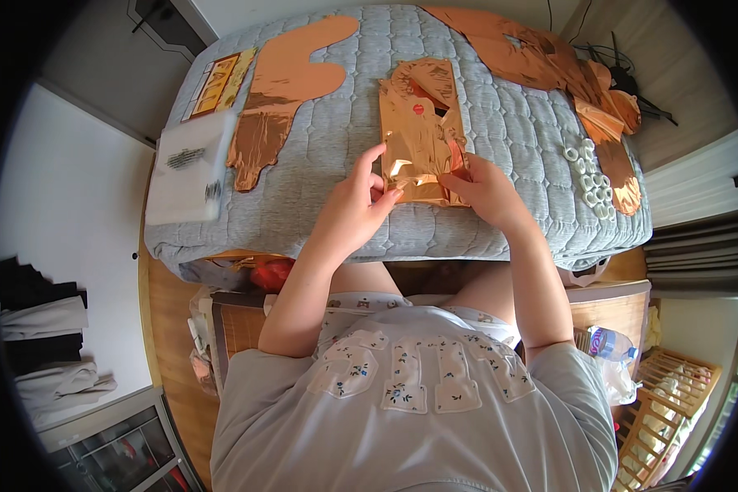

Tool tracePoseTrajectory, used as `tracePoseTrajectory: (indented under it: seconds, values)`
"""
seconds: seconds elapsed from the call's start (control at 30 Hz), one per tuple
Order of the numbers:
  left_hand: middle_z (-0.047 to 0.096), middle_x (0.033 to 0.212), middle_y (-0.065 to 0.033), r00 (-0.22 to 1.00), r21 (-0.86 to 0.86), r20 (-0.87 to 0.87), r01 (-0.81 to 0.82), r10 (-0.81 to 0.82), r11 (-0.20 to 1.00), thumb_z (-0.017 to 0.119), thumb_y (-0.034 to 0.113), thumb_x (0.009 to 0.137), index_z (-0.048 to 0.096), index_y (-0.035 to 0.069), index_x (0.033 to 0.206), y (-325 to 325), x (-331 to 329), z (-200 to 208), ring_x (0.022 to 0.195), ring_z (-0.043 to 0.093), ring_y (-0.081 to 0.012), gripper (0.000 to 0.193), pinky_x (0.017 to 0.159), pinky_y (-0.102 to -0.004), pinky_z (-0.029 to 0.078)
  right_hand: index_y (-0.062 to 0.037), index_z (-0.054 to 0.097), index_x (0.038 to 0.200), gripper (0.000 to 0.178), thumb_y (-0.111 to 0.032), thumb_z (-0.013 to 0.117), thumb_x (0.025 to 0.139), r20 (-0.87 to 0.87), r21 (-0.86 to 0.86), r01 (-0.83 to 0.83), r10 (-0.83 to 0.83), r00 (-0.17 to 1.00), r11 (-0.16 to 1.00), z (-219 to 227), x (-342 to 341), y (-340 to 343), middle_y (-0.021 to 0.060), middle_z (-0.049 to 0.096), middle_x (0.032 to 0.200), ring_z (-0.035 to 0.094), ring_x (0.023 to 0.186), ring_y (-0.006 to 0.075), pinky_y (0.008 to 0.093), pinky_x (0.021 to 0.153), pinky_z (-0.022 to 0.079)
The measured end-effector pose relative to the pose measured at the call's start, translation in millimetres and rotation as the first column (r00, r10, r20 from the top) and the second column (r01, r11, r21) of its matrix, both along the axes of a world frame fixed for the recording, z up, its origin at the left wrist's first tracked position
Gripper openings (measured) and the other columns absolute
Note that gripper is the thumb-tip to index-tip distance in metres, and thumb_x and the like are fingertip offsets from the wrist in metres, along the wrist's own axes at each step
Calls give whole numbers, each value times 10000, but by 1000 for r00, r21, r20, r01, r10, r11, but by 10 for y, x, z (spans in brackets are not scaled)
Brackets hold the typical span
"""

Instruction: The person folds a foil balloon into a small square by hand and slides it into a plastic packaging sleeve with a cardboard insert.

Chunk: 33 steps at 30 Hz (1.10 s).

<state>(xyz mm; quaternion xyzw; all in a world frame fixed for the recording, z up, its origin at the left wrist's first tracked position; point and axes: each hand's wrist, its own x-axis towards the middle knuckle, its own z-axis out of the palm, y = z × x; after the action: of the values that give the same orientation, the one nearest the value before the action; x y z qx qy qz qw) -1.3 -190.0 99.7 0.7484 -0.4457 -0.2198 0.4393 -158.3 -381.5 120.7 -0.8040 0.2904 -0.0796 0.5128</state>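
Folded foil: a copper-coloured foil balloon (418, 152), flat and creased into a rough rectangle, lies at the middle of the bed, between the two hands; a small red mark shows on its far half.
Left hand (348, 207): fingers bent and parted at the foil's near left corner, index reaching along the left edge, thumb at the near edge; whether it pinches the foil I cannot tell.
Right hand (490, 193): gripping the foil's near right part, thumb on top, fingers at the right edge.
Bed: grey quilted mattress (344, 123), under all the foil.
Far left: a second foil balloon (283, 82), spread flat, with rounded lobes and a crinkled near end; left of it, a yellow printed sheet (221, 82).
Left edge: a translucent white plastic packet (187, 176) with dark markings, nearer than the sheet.
Far right: a third foil piece (533, 61), long and rumpled, running along the bed's right side.
Right: a cluster of small white rings (589, 176), just beside that foil's near end.
Near right: a clear plastic bottle (615, 344), off the bed, beside a slatted wooden frame (668, 402).
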Motion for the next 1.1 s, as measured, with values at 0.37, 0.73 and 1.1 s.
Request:
tracePoseTrajectory:
  seconds: [0.37, 0.73, 1.1]
  values:
    - [725, 1063, -99, 948, -28, 281, 162, -148, 986, 852, 120, 761, 414, 87, 1521, 115, 4, 43, 943, 705, -299, 877, 861, -396, 558, -40, 716, 1107, 228, -82, 764, 888, 209, -224, -172, 220, 953, 959, -143, -492, 193, 109, 749, 956, 700, 826, 230, 345, 739, 547]
    - [693, 1117, 20, 591, -67, 775, 428, -223, 901, 753, 118, 778, 737, 126, 1168, 160, -45, -125, 1002, 652, -198, 390, 895, -359, 531, -91, 752, 1092, 356, -34, 792, 743, 255, -647, -240, 502, 826, 723, -232, -584, 250, 85, 740, 1162, 712, 1067, 298, 386, 893, 577]
    - [705, 1076, 27, 620, -44, 742, 424, -254, 905, 751, 168, 798, 716, 131, 1209, 158, -42, -52, 993, 648, -194, 413, 889, -360, 519, -66, 694, 1205, 485, -17, 773, 729, 272, -673, -228, 522, 808, 704, -239, -561, 227, 107, 749, 1169, 735, 1025, 326, 371, 860, 592]
